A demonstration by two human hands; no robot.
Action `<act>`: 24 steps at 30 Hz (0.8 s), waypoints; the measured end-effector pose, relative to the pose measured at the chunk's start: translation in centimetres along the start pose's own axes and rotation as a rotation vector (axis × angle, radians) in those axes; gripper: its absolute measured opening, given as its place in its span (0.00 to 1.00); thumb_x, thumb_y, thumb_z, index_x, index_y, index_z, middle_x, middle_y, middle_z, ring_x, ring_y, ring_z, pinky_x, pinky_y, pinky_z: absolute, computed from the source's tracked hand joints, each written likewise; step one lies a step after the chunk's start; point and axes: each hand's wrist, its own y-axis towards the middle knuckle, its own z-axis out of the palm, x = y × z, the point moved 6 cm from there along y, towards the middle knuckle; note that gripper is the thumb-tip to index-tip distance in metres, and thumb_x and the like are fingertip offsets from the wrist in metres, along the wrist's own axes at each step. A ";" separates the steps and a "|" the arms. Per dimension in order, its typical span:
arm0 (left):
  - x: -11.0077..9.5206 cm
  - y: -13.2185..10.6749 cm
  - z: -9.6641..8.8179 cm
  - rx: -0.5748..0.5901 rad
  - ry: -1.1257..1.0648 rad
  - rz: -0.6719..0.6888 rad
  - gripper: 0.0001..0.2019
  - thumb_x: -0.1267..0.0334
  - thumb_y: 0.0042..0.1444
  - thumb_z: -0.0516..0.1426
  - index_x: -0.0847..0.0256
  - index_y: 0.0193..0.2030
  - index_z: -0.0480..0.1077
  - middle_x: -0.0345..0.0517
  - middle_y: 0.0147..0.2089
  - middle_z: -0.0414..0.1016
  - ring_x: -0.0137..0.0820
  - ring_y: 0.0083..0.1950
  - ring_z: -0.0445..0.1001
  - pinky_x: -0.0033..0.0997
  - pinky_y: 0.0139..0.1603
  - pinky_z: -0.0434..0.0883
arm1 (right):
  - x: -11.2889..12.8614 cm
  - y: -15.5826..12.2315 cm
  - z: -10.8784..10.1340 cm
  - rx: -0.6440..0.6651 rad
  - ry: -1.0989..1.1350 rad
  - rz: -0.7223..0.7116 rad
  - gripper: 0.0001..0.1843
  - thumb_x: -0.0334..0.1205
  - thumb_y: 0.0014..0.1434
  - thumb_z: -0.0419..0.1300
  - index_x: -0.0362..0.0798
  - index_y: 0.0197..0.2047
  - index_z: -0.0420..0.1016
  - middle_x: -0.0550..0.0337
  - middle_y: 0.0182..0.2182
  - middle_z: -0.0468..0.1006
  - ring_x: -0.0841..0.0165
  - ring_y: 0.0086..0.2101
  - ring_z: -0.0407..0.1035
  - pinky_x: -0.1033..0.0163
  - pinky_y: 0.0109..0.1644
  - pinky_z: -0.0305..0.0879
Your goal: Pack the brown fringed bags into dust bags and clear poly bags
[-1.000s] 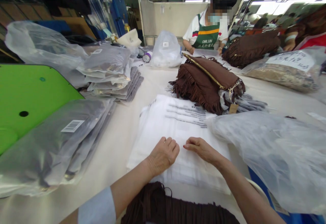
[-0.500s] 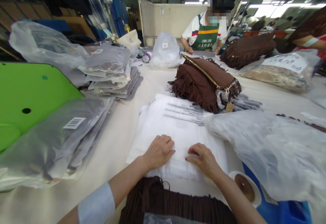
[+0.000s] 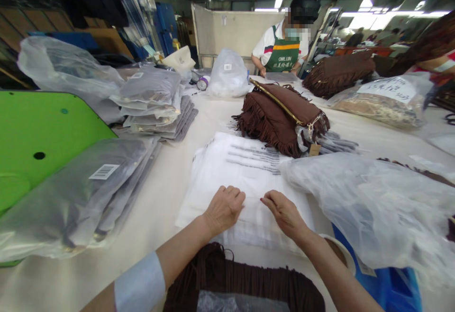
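Observation:
Both my hands rest on a stack of flat white plastic bags (image 3: pixel 241 170) with printed text, lying on the pale table (image 3: pixel 167 193). My left hand (image 3: pixel 224 209) presses its curled fingers on the near part of the stack. My right hand (image 3: pixel 283 212) lies beside it with fingertips pinched on the top bag's surface. A brown fringed item (image 3: pixel 241 283) lies right in front of me at the table's near edge, partly under my forearms.
Brown fringed bags (image 3: pixel 280 115) are piled beyond the stack. Grey packed bags (image 3: pixel 81 193) lie left, more (image 3: pixel 156 99) behind them, by a green panel (image 3: pixel 39 137). A big clear plastic bag (image 3: pixel 373 203) lies right, a tape roll (image 3: pixel 343 255) under it. A person in a green apron (image 3: pixel 284 51) works opposite.
My hands have shifted slightly on the white bags, drawing toward me and then apart a little; the view has tilted, and the tape roll has come into sight.

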 end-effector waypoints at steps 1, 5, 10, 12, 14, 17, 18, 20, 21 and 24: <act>0.4 0.1 -0.1 -0.010 0.031 -0.019 0.03 0.71 0.56 0.52 0.64 0.35 0.66 0.48 0.35 0.71 0.38 0.37 0.68 0.36 0.36 0.63 | 0.3 -0.2 -0.3 -0.046 -0.061 -0.027 0.16 0.45 0.64 0.42 0.48 0.30 0.65 0.57 0.28 0.70 0.67 0.31 0.64 0.62 0.36 0.59; 2.1 -0.1 -1.1 -0.051 0.128 -0.062 0.11 0.79 0.55 0.47 0.65 0.30 0.67 0.48 0.29 0.70 0.36 0.32 0.67 0.35 0.32 0.62 | 1.8 -1.2 -0.8 -0.137 -0.283 -0.197 0.11 0.42 0.62 0.48 0.46 0.39 0.68 0.53 0.33 0.73 0.62 0.36 0.64 0.57 0.42 0.56; 3.6 -2.2 -2.7 -0.087 0.179 -0.097 0.12 0.78 0.56 0.47 0.62 0.30 0.68 0.46 0.29 0.69 0.35 0.33 0.67 0.33 0.34 0.62 | 0.9 -3.4 -2.1 -0.286 -0.496 -0.204 0.20 0.23 0.55 0.45 0.41 0.48 0.67 0.47 0.40 0.74 0.59 0.37 0.65 0.55 0.40 0.58; 4.8 -3.7 -2.9 -0.096 0.186 -0.146 0.11 0.77 0.56 0.47 0.62 0.30 0.68 0.46 0.29 0.70 0.35 0.33 0.67 0.34 0.35 0.62 | 0.2 -4.8 -2.8 -0.344 -0.551 -0.171 0.19 0.23 0.54 0.44 0.38 0.46 0.69 0.44 0.37 0.74 0.58 0.35 0.64 0.55 0.37 0.59; 6.5 -5.4 -3.1 -0.113 0.186 -0.226 0.11 0.77 0.56 0.47 0.62 0.31 0.68 0.48 0.31 0.71 0.36 0.35 0.68 0.34 0.36 0.62 | -0.1 -6.4 -3.2 -0.365 -0.592 -0.175 0.18 0.24 0.54 0.46 0.38 0.45 0.69 0.45 0.36 0.74 0.59 0.34 0.65 0.55 0.38 0.61; 8.9 -8.2 -3.4 -0.156 0.166 -0.383 0.10 0.74 0.57 0.47 0.64 0.33 0.68 0.53 0.33 0.71 0.40 0.37 0.68 0.37 0.36 0.62 | -0.9 -8.7 -3.7 -0.386 -0.631 -0.065 0.16 0.30 0.57 0.46 0.42 0.46 0.69 0.49 0.35 0.75 0.62 0.30 0.67 0.59 0.31 0.63; 9.4 -9.1 -3.6 -0.173 0.148 -0.438 0.10 0.72 0.57 0.46 0.63 0.32 0.68 0.54 0.33 0.71 0.40 0.37 0.68 0.37 0.36 0.62 | -1.4 -9.3 -3.8 -0.391 -0.617 0.014 0.16 0.33 0.59 0.45 0.44 0.46 0.69 0.50 0.36 0.75 0.63 0.27 0.68 0.60 0.27 0.62; 9.8 -10.7 -4.1 -0.201 0.126 -0.519 0.11 0.69 0.58 0.46 0.62 0.29 0.67 0.52 0.30 0.69 0.40 0.35 0.67 0.36 0.34 0.62 | -2.4 -10.6 -4.1 -0.409 -0.476 0.177 0.17 0.41 0.60 0.44 0.47 0.45 0.69 0.50 0.36 0.75 0.63 0.26 0.69 0.59 0.26 0.62; 10.0 -11.4 -4.3 -0.219 0.052 -0.586 0.11 0.67 0.58 0.47 0.61 0.27 0.66 0.49 0.28 0.68 0.37 0.34 0.66 0.33 0.33 0.61 | -2.9 -11.1 -4.1 -0.422 -0.348 0.255 0.18 0.46 0.59 0.44 0.47 0.43 0.70 0.51 0.35 0.75 0.62 0.28 0.70 0.58 0.28 0.64; 10.3 -13.9 -3.4 -0.245 -0.524 -0.939 0.11 0.63 0.52 0.53 0.60 0.21 0.64 0.39 0.21 0.62 0.28 0.25 0.61 0.25 0.24 0.56 | -4.7 -12.4 -3.4 -0.430 0.211 0.553 0.19 0.55 0.47 0.54 0.50 0.34 0.69 0.55 0.27 0.75 0.64 0.25 0.69 0.58 0.28 0.65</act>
